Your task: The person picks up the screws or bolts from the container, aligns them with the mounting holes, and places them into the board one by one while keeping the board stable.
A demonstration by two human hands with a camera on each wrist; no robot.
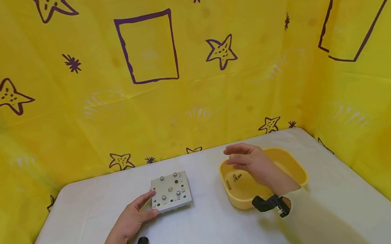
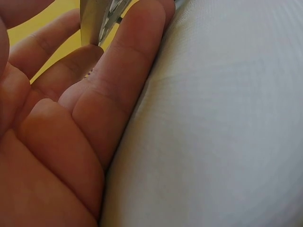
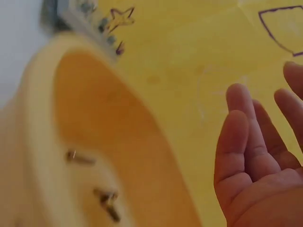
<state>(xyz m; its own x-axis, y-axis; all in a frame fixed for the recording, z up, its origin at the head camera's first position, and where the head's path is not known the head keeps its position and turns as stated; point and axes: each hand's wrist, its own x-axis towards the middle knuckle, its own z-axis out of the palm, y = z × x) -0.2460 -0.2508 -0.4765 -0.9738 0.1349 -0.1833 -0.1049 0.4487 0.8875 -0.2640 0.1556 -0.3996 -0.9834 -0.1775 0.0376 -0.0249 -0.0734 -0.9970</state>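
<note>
A square silvery metal plate [image 1: 172, 195] with several holes and several screws standing in its top sits left of the table's middle. My left hand [image 1: 128, 223] holds its left side, with the thumb at the near corner and the forefinger along the left edge. In the left wrist view, the plate [image 2: 91, 22] shows edge-on between the fingers. Over the yellow plastic tray [image 1: 243, 204], my right hand [image 1: 256, 167] hovers with nothing in it. Its fingers are loosely extended in the right wrist view. Several small screws [image 3: 108, 201] lie loose on the tray's floor.
A white cloth covers the table [image 1: 212, 241]. Yellow curtain fabric [image 1: 191, 96] with purple drawings rises behind it and on both sides. The tray stands to the right of the plate, with a strip of white tabletop between them.
</note>
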